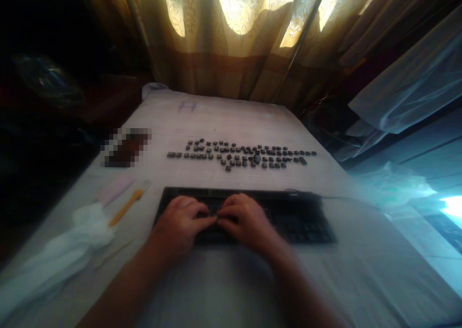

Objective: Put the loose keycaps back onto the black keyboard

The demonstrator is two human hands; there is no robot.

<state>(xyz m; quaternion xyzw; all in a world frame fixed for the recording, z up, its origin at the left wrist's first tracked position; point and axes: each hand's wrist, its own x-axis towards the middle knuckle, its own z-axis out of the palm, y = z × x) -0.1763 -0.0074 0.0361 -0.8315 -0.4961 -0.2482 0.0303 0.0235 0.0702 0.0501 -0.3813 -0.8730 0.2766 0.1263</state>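
Note:
A black keyboard [299, 219] lies on the white-covered surface in front of me, partly hidden under both hands. My left hand [182, 219] rests over its left half, thumb and fingers drawn together. From the other side, my right hand [245, 217] meets it with its fingers pinched, so the fingertips of both nearly touch. Whatever sits between them is too small and blurred to make out. Beyond the keyboard, several loose black keycaps [236, 163] are spread in uneven rows.
Left of the keyboard are a yellow-handled tool [126, 207], a pink block-like item [113, 189], a crumpled white cloth [86, 229] and a pixelated dark object [126, 147]. A cable [346, 199] runs off right. Patterned curtains [234, 53] hang behind.

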